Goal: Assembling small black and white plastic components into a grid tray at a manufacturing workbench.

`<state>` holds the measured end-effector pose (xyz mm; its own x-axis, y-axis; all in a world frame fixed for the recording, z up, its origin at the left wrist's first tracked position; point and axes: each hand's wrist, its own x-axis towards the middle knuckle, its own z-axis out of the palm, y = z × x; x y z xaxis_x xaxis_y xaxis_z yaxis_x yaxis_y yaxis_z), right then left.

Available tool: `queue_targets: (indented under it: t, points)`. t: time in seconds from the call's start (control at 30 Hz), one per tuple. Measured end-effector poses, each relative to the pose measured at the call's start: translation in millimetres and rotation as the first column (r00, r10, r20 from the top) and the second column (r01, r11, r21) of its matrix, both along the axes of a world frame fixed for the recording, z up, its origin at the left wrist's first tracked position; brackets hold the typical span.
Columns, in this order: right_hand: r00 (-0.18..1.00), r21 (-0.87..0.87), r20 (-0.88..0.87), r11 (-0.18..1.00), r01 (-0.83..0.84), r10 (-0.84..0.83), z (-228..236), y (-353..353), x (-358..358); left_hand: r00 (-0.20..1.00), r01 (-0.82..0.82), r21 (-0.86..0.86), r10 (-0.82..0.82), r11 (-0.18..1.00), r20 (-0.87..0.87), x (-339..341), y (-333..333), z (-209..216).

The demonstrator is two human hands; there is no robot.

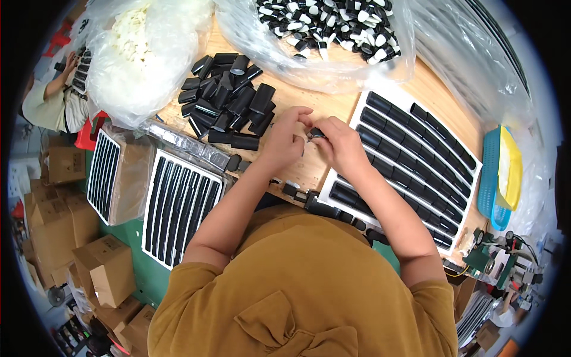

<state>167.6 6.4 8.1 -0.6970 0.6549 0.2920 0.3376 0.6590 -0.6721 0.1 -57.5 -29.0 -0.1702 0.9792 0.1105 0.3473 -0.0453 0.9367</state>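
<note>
My right hand (344,146) pinches a small dark piece (317,132) between thumb and fingers, over the wooden table (306,169). Close on its left, my left hand (284,140) has its fingers curled inward; what they hold, if anything, is too small to make out. A heap of short black tubes (223,98) lies just beyond my left hand. To the right of my right hand, a white tray (357,113) carries rows of similar black tubes (395,134).
Clear plastic bags of small black-and-white parts (333,27) and cream parts (131,38) lie at the back. A blue basket (491,172) with a yellow one stands right. Filled trays (169,214) lean at left, near cardboard boxes (107,268). Another person (53,101) sits far left.
</note>
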Motion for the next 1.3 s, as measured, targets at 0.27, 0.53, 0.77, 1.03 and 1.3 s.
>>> queue_targets:
  t: [0.27, 0.53, 0.77, 1.03, 1.3]
  points:
    - [0.999, 0.050, 0.037, 0.998, 0.035, -0.037, -3, 3, -5, 0.996, -0.070, 0.088, 0.075, 0.994, -0.052, 5, 6, -9]
    - [0.858, -0.149, -0.249, 0.893, 0.424, -0.449, 11, 35, 34, 0.996, -0.079, 0.082, 0.076, 0.993, 0.036, 2, 4, -15]
    - [0.673, -0.426, -0.111, 0.647, 0.632, -0.731, -10, 134, 97, 0.994, -0.110, 0.124, 0.107, 0.986, 0.034, 1, 15, -19]
    - [0.615, 0.210, 0.167, 0.637, 0.742, -0.771, -13, 135, 85, 0.992, -0.129, 0.124, 0.128, 0.984, 0.019, 2, 14, -24]
    - [0.742, 0.541, 0.164, 0.688, 0.483, -0.650, -21, 126, 97, 0.992, -0.130, 0.200, 0.127, 0.971, 0.030, 10, 21, -12]
